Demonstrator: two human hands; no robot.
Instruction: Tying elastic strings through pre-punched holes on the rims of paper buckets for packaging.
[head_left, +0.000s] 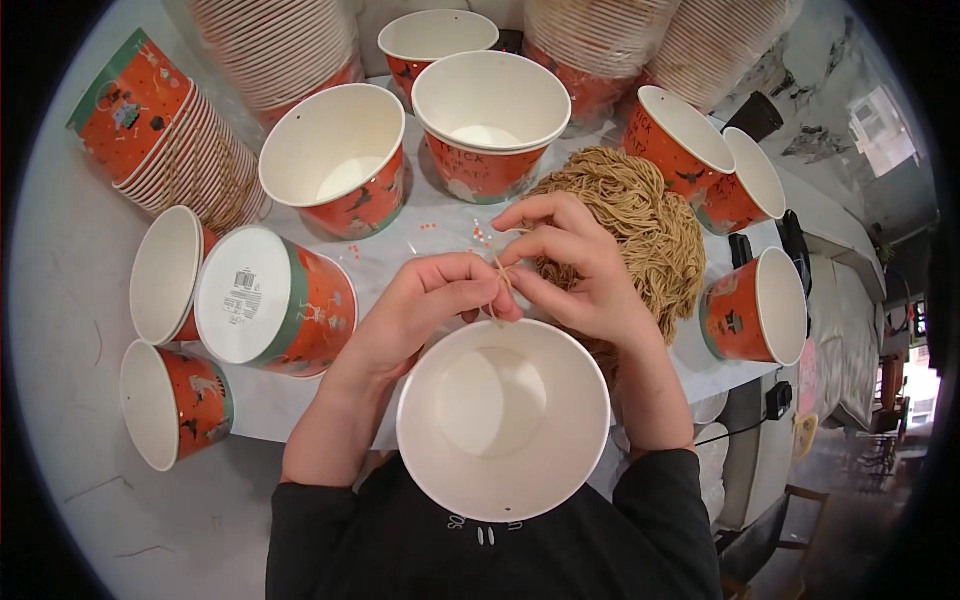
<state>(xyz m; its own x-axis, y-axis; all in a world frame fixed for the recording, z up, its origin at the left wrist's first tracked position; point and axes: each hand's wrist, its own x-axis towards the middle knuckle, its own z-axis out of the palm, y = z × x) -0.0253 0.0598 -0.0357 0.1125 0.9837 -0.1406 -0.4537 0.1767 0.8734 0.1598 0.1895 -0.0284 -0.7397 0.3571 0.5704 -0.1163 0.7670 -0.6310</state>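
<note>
A white-lined paper bucket stands close against me, its open mouth facing up. At its far rim my left hand pinches a thin tan string. Opposite it, my right hand pinches the same string between thumb and fingers, its other fingers raised and curled. The strands cross between my fingertips, and whether they form a knot is too small to tell. Behind my right hand lies a large heap of tan string. Part of the heap is hidden by my hand and forearm.
Several orange Halloween-print buckets ring the work area, among them an upright one, a double one and one showing its white base. A nested stack leans at left. Tall wrapped stacks rise behind. Small orange bits dot the table.
</note>
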